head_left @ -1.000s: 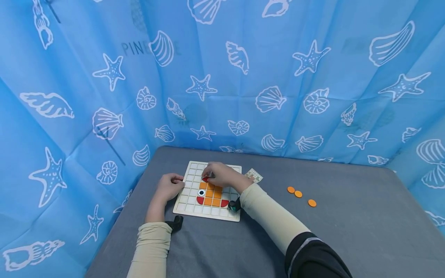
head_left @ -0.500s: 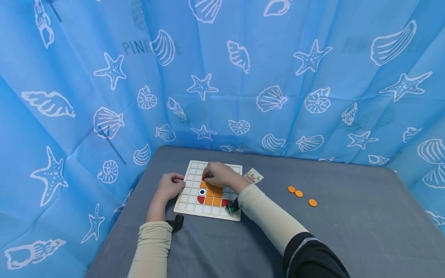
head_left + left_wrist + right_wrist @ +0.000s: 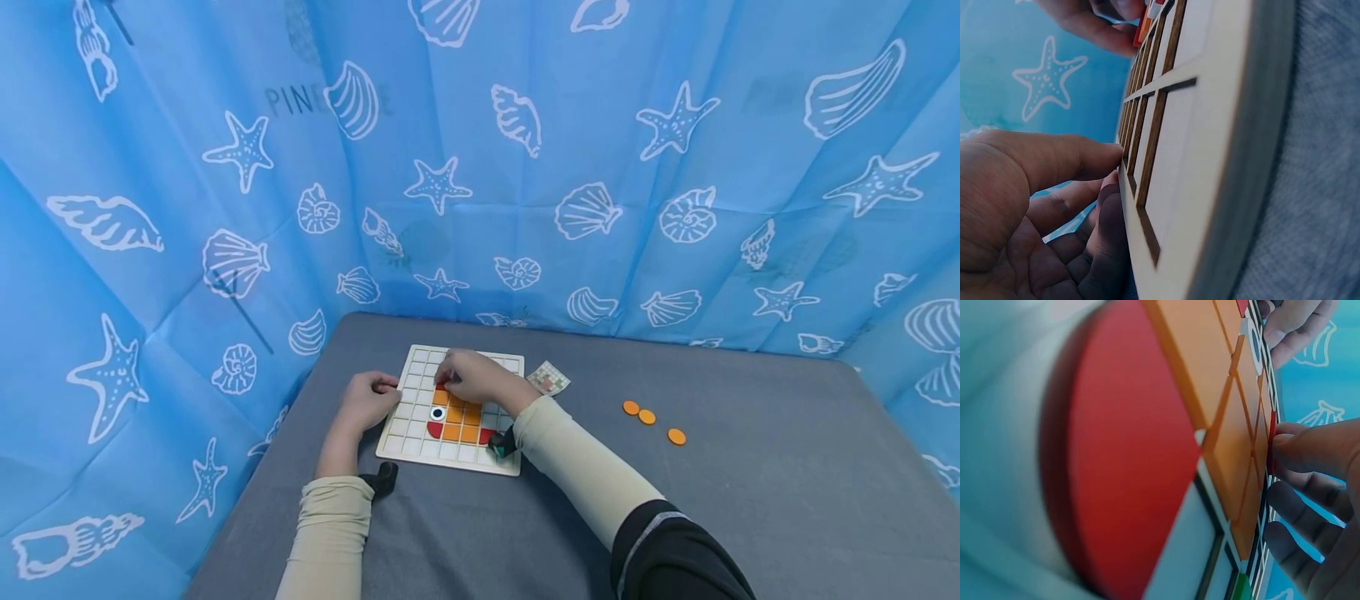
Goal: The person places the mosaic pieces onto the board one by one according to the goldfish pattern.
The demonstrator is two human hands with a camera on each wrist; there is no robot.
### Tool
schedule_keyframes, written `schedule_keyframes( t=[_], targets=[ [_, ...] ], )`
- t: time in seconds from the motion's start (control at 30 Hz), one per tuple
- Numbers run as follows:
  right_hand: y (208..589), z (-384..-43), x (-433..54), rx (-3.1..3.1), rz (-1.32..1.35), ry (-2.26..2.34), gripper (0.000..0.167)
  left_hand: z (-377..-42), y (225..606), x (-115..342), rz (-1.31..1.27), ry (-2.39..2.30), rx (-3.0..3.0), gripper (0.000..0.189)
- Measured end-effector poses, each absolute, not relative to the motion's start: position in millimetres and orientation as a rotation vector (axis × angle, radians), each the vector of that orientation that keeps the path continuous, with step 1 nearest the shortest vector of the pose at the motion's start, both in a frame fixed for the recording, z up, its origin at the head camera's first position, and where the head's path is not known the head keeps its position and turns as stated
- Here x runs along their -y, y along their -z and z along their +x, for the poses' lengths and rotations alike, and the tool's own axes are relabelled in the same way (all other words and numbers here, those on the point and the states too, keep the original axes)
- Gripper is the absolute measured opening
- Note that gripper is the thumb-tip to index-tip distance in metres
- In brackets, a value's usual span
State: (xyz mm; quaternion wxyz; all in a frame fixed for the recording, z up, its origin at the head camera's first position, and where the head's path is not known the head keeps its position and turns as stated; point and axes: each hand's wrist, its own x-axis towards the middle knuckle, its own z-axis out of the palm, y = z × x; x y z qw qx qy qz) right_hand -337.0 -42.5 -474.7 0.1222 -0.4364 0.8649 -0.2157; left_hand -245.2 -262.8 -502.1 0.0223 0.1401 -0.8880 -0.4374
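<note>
A white wooden grid board (image 3: 401,446) lies on the table, with orange square tiles (image 3: 452,432), a white eye tile (image 3: 437,413) and red rounded tiles (image 3: 435,430) set in its cells. My left hand (image 3: 367,402) grips the board's left edge; in the left wrist view a fingertip meets the rim while other fingers curl beside it. Over the upper middle of the grid, my right hand (image 3: 472,377) pinches a red tile (image 3: 1272,442) between thumb and forefinger, right above the orange tiles. Its remaining fingers (image 3: 1300,509) are loosely bent. Part of the grid is hidden under this hand.
A small pattern card (image 3: 549,378) lies beyond the board's right side. Several orange discs (image 3: 677,437) rest on the grey tablecloth (image 3: 787,467) to the right. Behind the table hangs a blue seashell curtain (image 3: 480,167). A black wrist camera (image 3: 384,479) sits by the left wrist.
The red tile under my right fingers has lowered and turned slightly to lie flatter against the row above the orange tiles. My left hand keeps its place at the board's edge.
</note>
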Motion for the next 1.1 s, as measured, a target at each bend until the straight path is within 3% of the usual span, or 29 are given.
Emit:
schedule_keyframes(
  t=[0.67, 1.1],
  targets=[
    [474.0, -337.1, 36.3, -2.547, -1.252, 0.615, 0.020, -245.9, 502.1, 262.1, 0.420, 1.377, 2.756, 0.027],
    [453.9, -334.1, -21.7, -2.577, -1.162, 0.811, 0.025, -244.5, 502.8, 262.2, 0.424, 1.346, 2.764, 0.026]
  ],
)
